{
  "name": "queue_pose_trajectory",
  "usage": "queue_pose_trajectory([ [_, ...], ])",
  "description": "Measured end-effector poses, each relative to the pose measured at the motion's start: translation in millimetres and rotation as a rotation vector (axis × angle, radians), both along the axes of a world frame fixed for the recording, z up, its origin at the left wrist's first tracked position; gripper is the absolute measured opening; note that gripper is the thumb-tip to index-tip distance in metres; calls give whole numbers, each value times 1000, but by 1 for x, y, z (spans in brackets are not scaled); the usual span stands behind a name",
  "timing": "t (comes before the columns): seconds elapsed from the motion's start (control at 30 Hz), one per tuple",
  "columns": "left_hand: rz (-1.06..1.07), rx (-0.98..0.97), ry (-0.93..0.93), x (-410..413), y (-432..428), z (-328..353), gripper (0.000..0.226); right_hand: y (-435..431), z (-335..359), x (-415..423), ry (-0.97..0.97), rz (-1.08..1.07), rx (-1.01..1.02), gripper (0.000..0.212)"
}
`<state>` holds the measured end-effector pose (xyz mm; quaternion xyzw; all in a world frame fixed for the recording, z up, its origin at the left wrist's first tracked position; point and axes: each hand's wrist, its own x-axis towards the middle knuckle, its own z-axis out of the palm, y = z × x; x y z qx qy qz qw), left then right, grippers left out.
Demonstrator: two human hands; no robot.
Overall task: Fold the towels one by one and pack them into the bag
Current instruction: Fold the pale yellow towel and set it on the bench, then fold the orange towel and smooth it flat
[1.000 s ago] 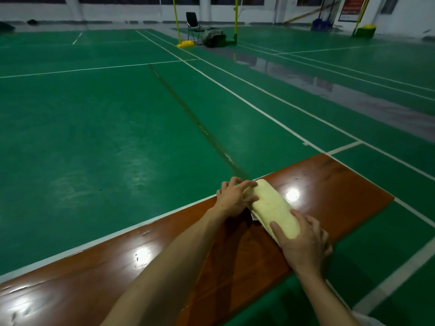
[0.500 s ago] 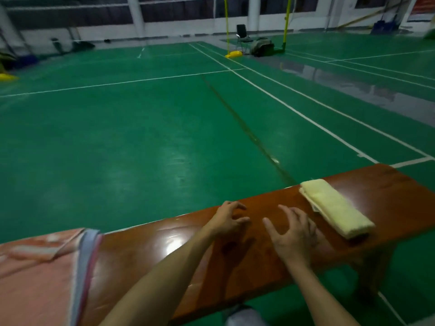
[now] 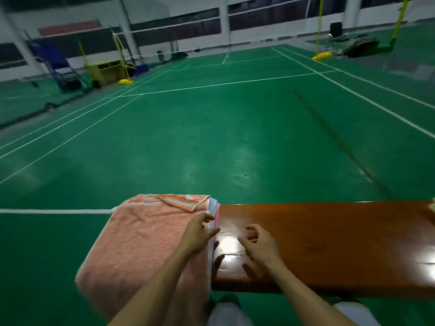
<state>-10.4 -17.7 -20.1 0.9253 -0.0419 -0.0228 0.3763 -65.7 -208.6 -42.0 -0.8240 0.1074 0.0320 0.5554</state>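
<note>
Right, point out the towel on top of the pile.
The salmon-orange towel: it covers the pile, while the pale blue towel and the pink towel show only as thin edges beneath it.

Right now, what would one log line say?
left hand: open, at edge of orange towel | right hand: open, above bench | grip: none

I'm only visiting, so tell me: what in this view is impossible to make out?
All in the head view:
1. Towels under the peach towel: it covers them, and only coloured edge strips show, so their number is unclear.
2. Pale sliver on the bench: cut off by the right edge.
3. Left hand: blurred, so contact with the towel is unclear.
4. Dark heap across the court: too small to identify.
</note>
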Motion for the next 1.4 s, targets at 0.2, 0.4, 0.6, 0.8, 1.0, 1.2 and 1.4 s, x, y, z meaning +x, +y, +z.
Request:
queue_pose_trajectory([
  [0.2, 105, -19, -2, -4, 46, -6, 27, 50, 1, 14, 81, 136, 133, 38],
  [0.4, 86, -45, -19, -8, 40, -11, 23, 74, -1, 21, 109, 231, 110, 52],
  [0.6, 97, -57, 6, -11, 41, -12, 24, 76, 3, 18, 122, 229, 111, 55],
  [0.8, 92, -51, 4, -16, 41, -7, 24, 83, 6, 19, 127, 223, 234, 56],
  [1.0, 110, -13, 15, -19, 45, -3, 24, 90, 14, 22, 275, 268, 426, 64],
  [1.2, 166, 20, -13, -20, 50, 9, 24, 82, 24, 21, 302, 342, 349, 67],
  [1.4, 190, 21, -1, -21, 47, 17, 24, 71, 31, 16, 235, 299, 494, 56],
])
